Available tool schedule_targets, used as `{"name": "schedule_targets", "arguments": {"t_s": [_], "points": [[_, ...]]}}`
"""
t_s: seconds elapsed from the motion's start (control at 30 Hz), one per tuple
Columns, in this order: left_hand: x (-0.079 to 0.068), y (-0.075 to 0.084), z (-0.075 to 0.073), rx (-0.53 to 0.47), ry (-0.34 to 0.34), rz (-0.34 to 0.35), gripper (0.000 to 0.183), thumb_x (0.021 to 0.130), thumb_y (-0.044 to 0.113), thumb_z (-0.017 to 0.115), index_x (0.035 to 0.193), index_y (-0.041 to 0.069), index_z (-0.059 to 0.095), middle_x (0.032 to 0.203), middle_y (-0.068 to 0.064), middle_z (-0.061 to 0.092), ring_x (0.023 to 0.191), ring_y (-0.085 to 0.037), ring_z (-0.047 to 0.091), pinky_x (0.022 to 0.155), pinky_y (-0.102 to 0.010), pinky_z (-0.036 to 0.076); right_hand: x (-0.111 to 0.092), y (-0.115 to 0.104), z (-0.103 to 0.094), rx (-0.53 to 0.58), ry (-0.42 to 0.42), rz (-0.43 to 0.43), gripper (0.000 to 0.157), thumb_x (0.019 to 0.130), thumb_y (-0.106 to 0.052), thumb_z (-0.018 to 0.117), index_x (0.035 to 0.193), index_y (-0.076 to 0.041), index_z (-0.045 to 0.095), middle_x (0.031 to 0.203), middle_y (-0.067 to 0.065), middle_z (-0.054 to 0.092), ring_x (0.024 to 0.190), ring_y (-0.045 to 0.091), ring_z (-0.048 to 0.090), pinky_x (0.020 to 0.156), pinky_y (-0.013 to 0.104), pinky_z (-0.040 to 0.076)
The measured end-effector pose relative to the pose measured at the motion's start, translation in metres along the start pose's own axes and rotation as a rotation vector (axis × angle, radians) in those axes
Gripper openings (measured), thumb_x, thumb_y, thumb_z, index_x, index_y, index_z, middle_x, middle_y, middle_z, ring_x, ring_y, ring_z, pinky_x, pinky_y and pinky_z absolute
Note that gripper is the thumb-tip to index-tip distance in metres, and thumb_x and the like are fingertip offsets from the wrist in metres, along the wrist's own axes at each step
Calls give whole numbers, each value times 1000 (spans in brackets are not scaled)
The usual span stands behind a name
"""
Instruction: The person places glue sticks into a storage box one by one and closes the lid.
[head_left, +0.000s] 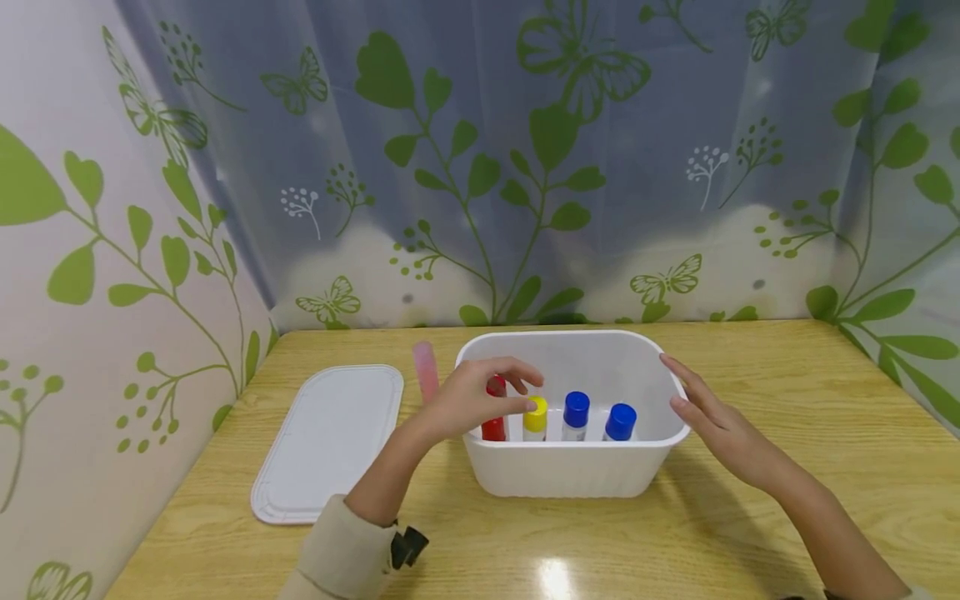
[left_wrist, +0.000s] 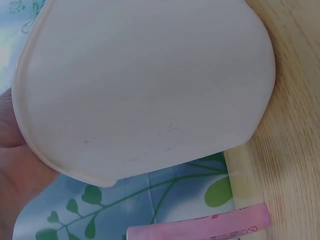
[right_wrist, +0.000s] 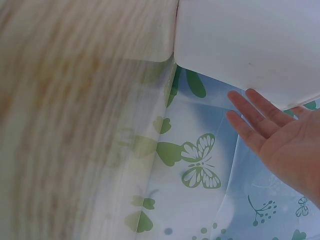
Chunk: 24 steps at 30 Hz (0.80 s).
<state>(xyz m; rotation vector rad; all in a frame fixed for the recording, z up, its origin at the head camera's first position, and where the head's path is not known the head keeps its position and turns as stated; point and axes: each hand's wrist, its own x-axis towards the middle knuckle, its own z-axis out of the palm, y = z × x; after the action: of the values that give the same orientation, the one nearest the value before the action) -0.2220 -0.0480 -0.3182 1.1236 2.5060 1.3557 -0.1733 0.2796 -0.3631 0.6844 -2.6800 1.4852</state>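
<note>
A white plastic bin stands on the table with several capped bottles inside. My left hand reaches over its left rim, thumb tip right at the yellow cap of one bottle and the fingers bent loosely above, spread from the thumb. Partly behind that hand is a red bottle. Two bottles with blue caps, one blue cap near the middle and another blue cap further right, stand beside it. My right hand rests its extended fingers against the bin's right rim; the right wrist view shows them by the outer wall.
Left of the bin lies a flat white lid. A pink tube stands on the wooden table close to the bin's back left corner. Behind the table hangs a leaf-patterned curtain.
</note>
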Motion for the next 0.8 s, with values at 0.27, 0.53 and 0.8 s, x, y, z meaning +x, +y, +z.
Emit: {"name": "schedule_targets", "arguments": {"t_s": [0.27,0.53,0.8], "points": [[-8,-8,-21,-126,207,-63,26,87,18,65,111,9,63,105,-3,63,94,-16,56,83,-33,46,1,-1,1,-3,1,-7,53,102,-17,32,149,-21,8,147,24,9,126,51,19,89,70,24],[-18,-34,-45,-248,575,-135,28,86,18,67,111,6,64,106,-9,60,93,-19,57,83,-33,46,1,-1,0,-15,12,-5,53,102,-17,32,149,-22,9,148,22,9,127,49,18,89,70,23],[-23,-67,-50,-264,668,-260,39,86,12,65,122,1,55,121,-14,54,110,-28,48,89,-37,42,0,0,0,-8,10,-9,53,101,-16,33,149,-22,9,149,21,9,127,49,18,89,70,23]]}}
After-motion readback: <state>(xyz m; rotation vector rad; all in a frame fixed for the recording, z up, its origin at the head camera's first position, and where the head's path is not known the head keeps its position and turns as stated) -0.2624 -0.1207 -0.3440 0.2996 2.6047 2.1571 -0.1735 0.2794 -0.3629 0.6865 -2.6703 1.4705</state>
